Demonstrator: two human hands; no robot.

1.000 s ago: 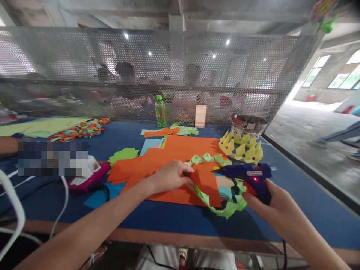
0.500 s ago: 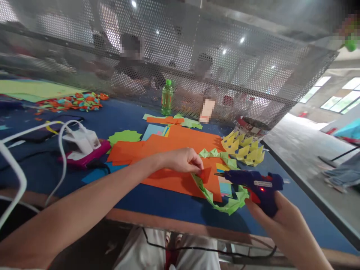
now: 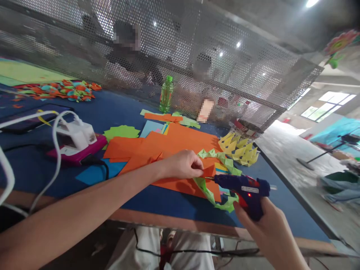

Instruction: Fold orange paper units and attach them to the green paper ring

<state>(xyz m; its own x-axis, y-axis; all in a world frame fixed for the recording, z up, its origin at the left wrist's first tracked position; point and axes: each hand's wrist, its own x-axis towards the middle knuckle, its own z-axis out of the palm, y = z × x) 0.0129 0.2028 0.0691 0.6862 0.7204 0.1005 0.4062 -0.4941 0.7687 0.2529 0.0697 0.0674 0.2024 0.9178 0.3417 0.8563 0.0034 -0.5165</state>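
My left hand point(image 3: 182, 165) is closed in a pinch on a small folded orange paper piece point(image 3: 207, 171), held just above the orange sheets point(image 3: 174, 144). My right hand point(image 3: 263, 228) grips a blue hot glue gun point(image 3: 244, 187) with a red light on; its nozzle points left and touches or nearly touches the orange piece. A ring of folded light-green paper points point(image 3: 218, 157) lies around the spot, on the orange sheets and the blue table point(image 3: 42, 165).
A yellow folded-paper ring point(image 3: 240, 148) and a round basket point(image 3: 247, 129) sit at the right. A green bottle point(image 3: 166, 94) stands by the perforated metal screen point(image 3: 197, 56). A white charger on a pink object point(image 3: 75, 140) with cables lies left. Coloured paper scraps point(image 3: 62, 90) lie far left.
The view has tilted and shifted. My left hand lifted the small orange piece off the sheets, and my right hand brought the glue gun's nozzle left up to it.
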